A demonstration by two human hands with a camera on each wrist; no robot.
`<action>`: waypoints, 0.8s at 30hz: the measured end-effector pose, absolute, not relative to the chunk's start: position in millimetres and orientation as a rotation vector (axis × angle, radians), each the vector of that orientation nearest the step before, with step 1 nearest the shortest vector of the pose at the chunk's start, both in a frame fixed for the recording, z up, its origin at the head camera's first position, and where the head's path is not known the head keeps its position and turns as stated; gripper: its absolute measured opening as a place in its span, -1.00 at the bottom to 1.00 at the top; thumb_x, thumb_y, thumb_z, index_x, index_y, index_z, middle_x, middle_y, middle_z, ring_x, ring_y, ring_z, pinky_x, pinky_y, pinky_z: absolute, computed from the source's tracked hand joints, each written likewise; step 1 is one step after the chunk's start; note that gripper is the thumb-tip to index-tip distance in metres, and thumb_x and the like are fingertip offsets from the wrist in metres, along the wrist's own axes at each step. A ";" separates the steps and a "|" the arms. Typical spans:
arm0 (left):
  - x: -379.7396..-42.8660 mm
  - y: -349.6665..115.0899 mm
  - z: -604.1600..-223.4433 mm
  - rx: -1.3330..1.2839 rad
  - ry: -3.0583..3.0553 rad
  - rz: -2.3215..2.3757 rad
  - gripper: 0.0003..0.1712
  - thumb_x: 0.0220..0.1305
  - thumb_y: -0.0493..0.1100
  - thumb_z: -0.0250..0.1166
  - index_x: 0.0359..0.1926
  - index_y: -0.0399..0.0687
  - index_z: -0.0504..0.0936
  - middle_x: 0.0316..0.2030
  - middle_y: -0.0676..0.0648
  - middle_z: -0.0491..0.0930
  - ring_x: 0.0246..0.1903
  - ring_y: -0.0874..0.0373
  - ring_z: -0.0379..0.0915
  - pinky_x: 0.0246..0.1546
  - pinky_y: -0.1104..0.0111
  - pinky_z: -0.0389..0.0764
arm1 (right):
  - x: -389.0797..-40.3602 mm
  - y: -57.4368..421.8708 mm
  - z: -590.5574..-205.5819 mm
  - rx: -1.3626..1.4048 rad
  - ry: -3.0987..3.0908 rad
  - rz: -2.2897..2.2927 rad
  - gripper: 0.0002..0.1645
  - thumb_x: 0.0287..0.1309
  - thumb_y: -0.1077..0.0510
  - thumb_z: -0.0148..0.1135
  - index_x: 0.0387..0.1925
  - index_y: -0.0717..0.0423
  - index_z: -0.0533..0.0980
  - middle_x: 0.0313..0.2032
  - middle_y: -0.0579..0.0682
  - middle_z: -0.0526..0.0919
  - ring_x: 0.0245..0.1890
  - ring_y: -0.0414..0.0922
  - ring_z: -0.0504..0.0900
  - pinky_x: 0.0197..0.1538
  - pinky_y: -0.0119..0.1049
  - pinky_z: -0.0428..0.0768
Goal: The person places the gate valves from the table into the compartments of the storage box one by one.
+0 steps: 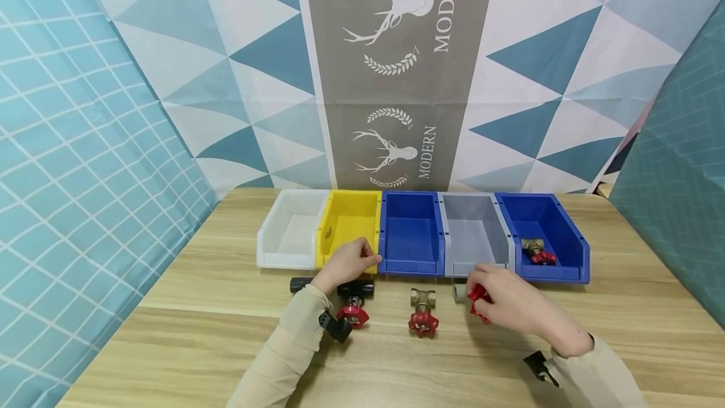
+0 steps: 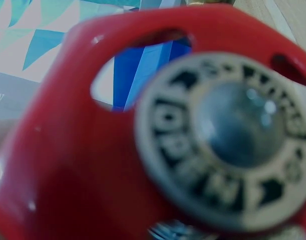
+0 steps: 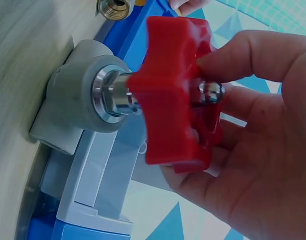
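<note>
My right hand (image 1: 510,298) pinches the red handwheel (image 3: 168,95) of a grey valve (image 1: 460,293) between thumb and fingers. In the right wrist view, the valve's grey body (image 3: 87,90) sits low by the wood, its metal stem pointing toward the palm. My left hand (image 1: 350,262) rests with loosely bent fingers at the front rim of the yellow bin (image 1: 351,222). Under the left wrist lies a black valve with a red handle (image 1: 352,315); this handle (image 2: 117,170) fills the left wrist view. Between the hands lies a brass valve (image 1: 423,313) with a red handwheel.
Bins stand side by side at the back: white (image 1: 294,222), yellow, blue (image 1: 410,225), grey (image 1: 476,225) and another blue one (image 1: 544,219) holding a brass valve (image 1: 535,249) with a red handle. A black pipe end (image 1: 300,284) shows left of the left wrist, partly hidden.
</note>
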State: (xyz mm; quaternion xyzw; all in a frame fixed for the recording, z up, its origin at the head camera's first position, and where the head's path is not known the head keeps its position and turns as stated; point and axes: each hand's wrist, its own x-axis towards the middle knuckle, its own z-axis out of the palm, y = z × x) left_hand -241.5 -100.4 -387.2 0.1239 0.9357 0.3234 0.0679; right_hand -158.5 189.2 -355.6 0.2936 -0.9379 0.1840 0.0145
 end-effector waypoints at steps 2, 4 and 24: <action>-241.5 -100.8 -387.3 0.379 2.821 0.975 -0.72 0.19 0.00 0.22 -0.42 -0.09 0.38 -0.62 0.00 0.33 -0.60 0.14 0.26 -0.55 0.39 0.25 | -158.6 189.5 -355.6 0.910 -2.899 0.556 -0.85 -0.11 0.30 0.15 -0.46 -0.02 0.46 -0.46 -0.22 0.35 -0.51 -0.32 0.31 -0.43 -0.45 0.33; -241.5 -101.0 -387.5 0.382 2.826 0.972 -0.72 0.18 0.00 0.22 -0.42 -0.09 0.39 -0.62 0.00 0.33 -0.60 0.14 0.26 -0.55 0.39 0.25 | -158.8 189.6 -355.6 0.902 -2.886 0.541 -0.85 -0.10 0.30 0.15 -0.47 -0.02 0.46 -0.46 -0.23 0.35 -0.51 -0.32 0.31 -0.42 -0.44 0.34; -241.5 -101.5 -386.9 0.377 2.818 0.970 -0.72 0.19 0.01 0.21 -0.41 -0.09 0.39 -0.62 0.00 0.33 -0.59 0.13 0.27 -0.54 0.39 0.26 | -159.6 189.3 -348.9 0.709 -2.835 0.450 -0.86 -0.08 0.23 0.14 -0.46 -0.09 0.51 -0.43 -0.26 0.37 -0.44 -0.30 0.33 -0.39 -0.37 0.37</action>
